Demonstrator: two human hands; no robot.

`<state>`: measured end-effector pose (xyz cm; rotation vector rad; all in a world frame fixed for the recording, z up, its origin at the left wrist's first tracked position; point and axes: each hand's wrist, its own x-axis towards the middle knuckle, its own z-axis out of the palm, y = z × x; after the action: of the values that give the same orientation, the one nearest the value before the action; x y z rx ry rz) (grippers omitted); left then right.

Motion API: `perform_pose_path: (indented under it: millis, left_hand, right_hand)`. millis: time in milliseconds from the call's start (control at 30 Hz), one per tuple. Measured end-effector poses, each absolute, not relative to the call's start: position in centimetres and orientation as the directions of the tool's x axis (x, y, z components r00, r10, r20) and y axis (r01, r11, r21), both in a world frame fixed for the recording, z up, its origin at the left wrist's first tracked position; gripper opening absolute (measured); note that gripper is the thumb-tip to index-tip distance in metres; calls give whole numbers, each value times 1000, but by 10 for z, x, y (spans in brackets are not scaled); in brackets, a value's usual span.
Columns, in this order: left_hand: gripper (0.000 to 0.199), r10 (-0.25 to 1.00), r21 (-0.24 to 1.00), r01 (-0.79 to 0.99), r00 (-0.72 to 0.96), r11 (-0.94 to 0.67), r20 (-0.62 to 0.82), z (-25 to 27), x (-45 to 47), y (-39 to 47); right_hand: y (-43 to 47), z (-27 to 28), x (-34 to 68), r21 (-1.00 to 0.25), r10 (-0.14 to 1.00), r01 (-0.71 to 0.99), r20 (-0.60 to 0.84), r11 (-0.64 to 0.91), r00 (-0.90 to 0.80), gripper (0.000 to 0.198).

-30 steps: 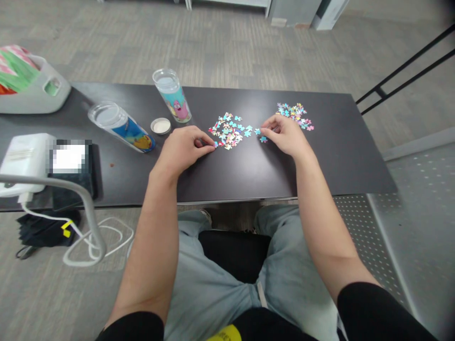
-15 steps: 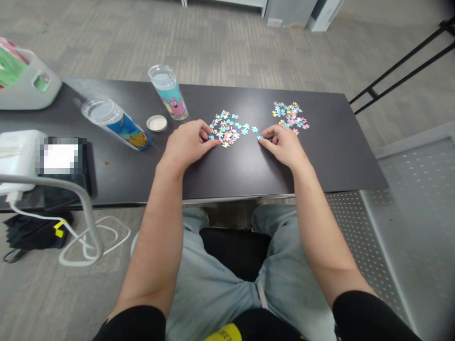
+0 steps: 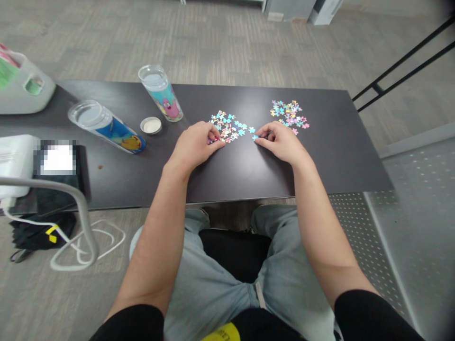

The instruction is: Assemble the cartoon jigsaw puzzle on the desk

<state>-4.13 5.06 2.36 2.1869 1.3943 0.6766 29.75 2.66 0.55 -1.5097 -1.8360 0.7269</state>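
Note:
Small jigsaw puzzle pieces lie on the dark table in two groups. My left hand [image 3: 195,146] rests at the near left edge of the left pile of puzzle pieces [image 3: 231,128]. Its fingers are curled toward the thumb among the pieces; what they grip, if anything, is partly hidden. Between the thumb and fingertips of my right hand [image 3: 280,143] is a light blue puzzle piece [image 3: 255,138], low over or on the tabletop. Another blue piece [image 3: 252,130] lies just beyond it. The right pile of puzzle pieces [image 3: 289,112] spreads behind my right hand, with pink, yellow and blue colours.
Left of the pieces stand two clear-topped printed canisters [image 3: 161,97] [image 3: 113,130] with a round lid [image 3: 151,125] between them. Farther left are a pale basket [image 3: 35,90], a white device [image 3: 17,161] and a dark pad [image 3: 59,189]. A grey curved tube [image 3: 80,203] crosses the near left corner.
My left hand has shifted slightly right into the pile's edge; the blue piece at its fingertips is no longer visible there. My right hand has moved slightly left with its blue piece. The view has shifted slightly.

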Motion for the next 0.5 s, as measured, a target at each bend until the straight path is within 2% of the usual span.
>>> perform_pose_path:
  millis: [233,500]
  left_hand:
    - [20,915,608,690,360,-393,182,22,-36,58]
    - [23,907,592,691,371,-414,200,19,-19,59]
  right_hand:
    - [25,4,301,-766,974,604,145,220,-171,9]
    - [23,6,304,-787,981,587,126,191,-149,12]
